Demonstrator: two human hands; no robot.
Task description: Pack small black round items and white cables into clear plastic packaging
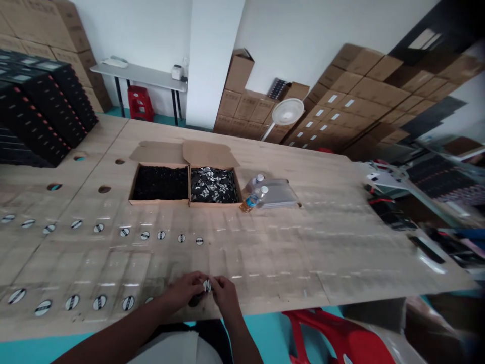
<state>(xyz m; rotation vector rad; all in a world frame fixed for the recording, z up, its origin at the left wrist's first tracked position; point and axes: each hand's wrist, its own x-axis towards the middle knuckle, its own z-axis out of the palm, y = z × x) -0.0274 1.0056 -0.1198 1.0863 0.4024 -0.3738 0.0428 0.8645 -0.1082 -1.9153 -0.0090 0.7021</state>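
At the near edge of the long wooden table [265, 253], my left hand [184, 290] holds a small black item [196, 301]. My right hand [226, 297] pinches a round white-and-black disc [206, 285] against that item's upper end. Rows of similar discs [124, 232] lie on the table to the left of my hands. Beyond them stand a cardboard box of small black items [161, 183] and a cardboard box of loose discs [212, 185], both with flaps open. My fingers partly hide the black item.
Two plastic bottles [254, 197] and a clear plastic bag [278, 194] lie right of the boxes. The table has round holes at left. Black cartons [38, 106] stand at far left, brown cartons [359, 96] at back right, and a red chair [333, 338] below the near edge.
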